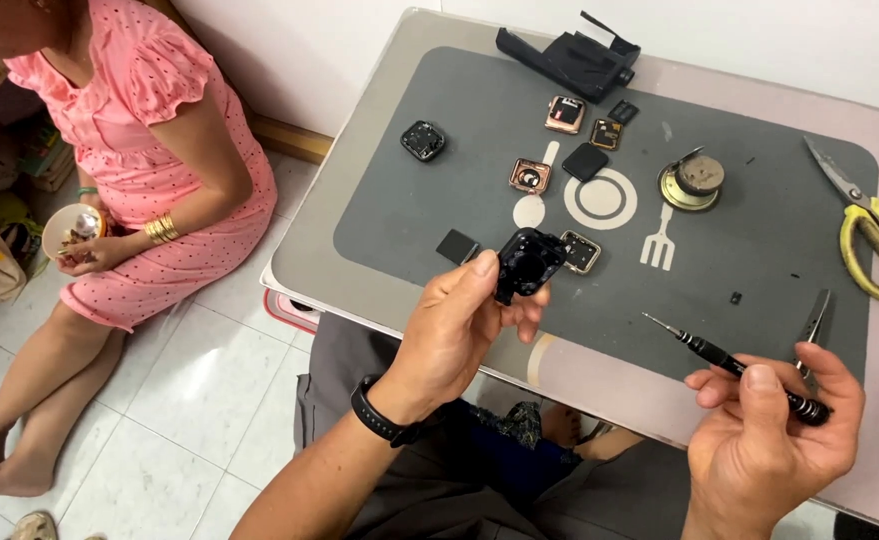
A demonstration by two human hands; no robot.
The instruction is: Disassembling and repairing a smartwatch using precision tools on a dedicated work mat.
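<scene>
left hand (454,335) pinches black watch case (527,265) | right hand (769,430) grips screwdriver (729,365), tip off the case | loose watch parts (564,115) beyond: disassembly looks midway

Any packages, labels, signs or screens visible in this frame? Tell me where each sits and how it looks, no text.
Printed mat design: white ring, spoon and fork shapes at the centre of the grey table mat.
Dark square panel: probably a small screen, lying flat above the ring, black and unlit.
Dark square piece: left of the held black casing, flat; cannot tell if it is a screen.
No packages or signs.
</scene>
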